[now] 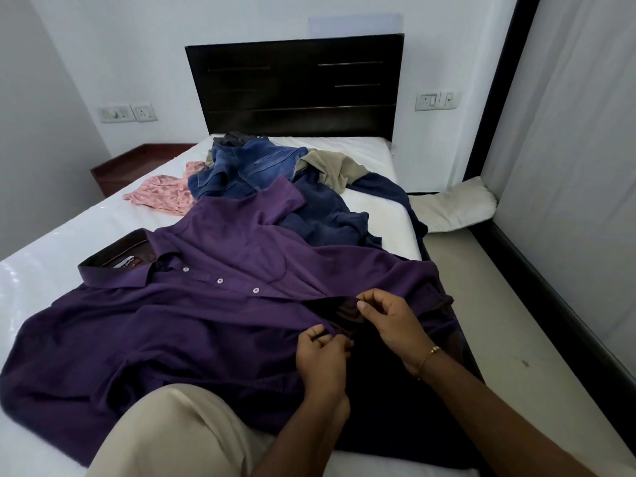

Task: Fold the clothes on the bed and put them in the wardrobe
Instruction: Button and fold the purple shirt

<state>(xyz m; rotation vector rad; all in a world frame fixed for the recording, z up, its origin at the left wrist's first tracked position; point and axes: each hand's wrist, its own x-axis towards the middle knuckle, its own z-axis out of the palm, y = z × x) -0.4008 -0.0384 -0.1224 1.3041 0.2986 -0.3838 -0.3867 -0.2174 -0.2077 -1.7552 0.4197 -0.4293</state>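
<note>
Left hand: the left hand [321, 356] has its fingers curled and pinches the front edge of the purple shirt [192, 304], low down near the hem.
Right hand: the right hand [387, 323] is just beside it, thumb and fingers pinched on the other front edge of the same shirt. A thin gold bracelet [428, 356] sits on that wrist.
Between the hands: the two shirt edges are a little apart here, and the dark inside shows in the gap.
Purple shirt: it lies spread flat on the bed [51, 270], front side up, with the collar toward the left. Three pale buttons [220, 280] in a row are done up higher on the front.
Knee: a leg in light tan cloth [165, 435] rests on the bed at the bottom, on top of the shirt's near edge.
Clothes pile: further up the bed are blue jeans [247, 166], a dark blue cloth [323, 211], a tan cloth [334, 170] and a pink patterned piece [161, 192], all in a messy heap touching each other.
Behind: a dark headboard [296, 87] stands against the white wall.
Floor: a white pillow [454, 204] lies on the floor to the right of the bed.
</note>
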